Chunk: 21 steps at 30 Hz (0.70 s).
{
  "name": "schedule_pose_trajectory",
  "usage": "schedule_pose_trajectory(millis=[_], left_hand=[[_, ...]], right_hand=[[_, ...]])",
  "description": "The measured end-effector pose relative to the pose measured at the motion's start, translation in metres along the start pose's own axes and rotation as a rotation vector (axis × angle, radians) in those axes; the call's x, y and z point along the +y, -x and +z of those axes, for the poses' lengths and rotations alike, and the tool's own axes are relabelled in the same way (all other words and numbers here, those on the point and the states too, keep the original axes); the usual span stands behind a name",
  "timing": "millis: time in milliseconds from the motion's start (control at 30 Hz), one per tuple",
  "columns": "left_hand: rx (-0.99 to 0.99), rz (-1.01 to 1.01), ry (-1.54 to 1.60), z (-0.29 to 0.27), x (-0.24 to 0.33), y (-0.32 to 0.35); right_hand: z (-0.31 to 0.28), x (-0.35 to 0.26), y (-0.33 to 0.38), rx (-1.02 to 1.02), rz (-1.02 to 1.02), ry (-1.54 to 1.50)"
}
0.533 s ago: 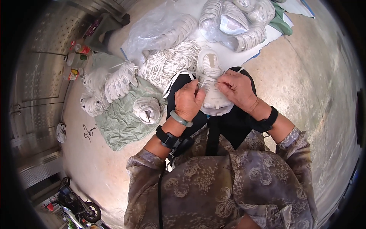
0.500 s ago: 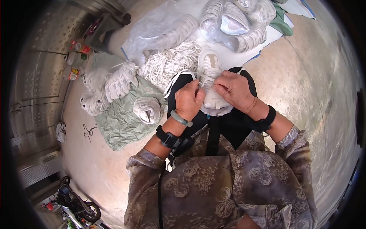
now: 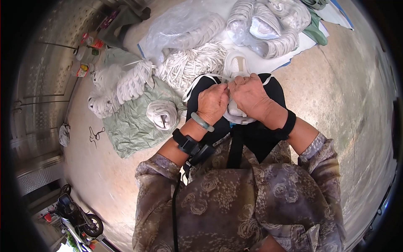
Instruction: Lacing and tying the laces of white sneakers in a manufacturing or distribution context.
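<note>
A white shoe upper (image 3: 236,67) lies on my dark apron-covered lap (image 3: 256,138). My left hand (image 3: 213,102) and my right hand (image 3: 250,94) meet over it, knuckles up. Both pinch a thin white lace or cord at the shoe's throat, fingertips almost touching. The lower part of the shoe is hidden under my hands. A green bangle and a black wrist strap sit on my left forearm, and another black strap is on my right wrist.
A heap of white laces (image 3: 191,65) lies just beyond the shoe. Bundles of white uppers (image 3: 126,84) rest on a green cloth (image 3: 130,126), with one roll (image 3: 162,114) beside my left hand. Clear plastic bags (image 3: 268,25) of uppers lie farther off. Scissors (image 3: 95,135) lie on the concrete floor.
Both hands have drawn closer together at the shoe's throat; the shoe stays on my lap.
</note>
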<state>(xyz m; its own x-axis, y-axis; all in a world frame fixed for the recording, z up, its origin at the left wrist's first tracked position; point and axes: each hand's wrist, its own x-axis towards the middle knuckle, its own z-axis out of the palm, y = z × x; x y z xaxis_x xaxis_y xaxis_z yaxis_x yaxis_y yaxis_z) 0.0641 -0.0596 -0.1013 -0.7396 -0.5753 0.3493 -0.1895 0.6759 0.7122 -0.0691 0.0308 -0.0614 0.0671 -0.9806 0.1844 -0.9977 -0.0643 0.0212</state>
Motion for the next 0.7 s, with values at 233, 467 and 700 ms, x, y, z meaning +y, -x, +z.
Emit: schedule_pose_trajectory(millis=[233,467,700], left_hand=[[-0.100,0.083,-0.235,-0.009,0.021,-0.005],[-0.344,0.266,0.195,0.012,0.067,-0.060],[-0.756,-0.067,0.433,0.025,0.052,-0.061]], right_hand=[[-0.052,0.043,0.073,0.005,-0.005,0.134],[-0.093,0.046,0.084,0.104,-0.173,0.243],[-0.087,0.052,0.088,0.136,-0.187,0.212]])
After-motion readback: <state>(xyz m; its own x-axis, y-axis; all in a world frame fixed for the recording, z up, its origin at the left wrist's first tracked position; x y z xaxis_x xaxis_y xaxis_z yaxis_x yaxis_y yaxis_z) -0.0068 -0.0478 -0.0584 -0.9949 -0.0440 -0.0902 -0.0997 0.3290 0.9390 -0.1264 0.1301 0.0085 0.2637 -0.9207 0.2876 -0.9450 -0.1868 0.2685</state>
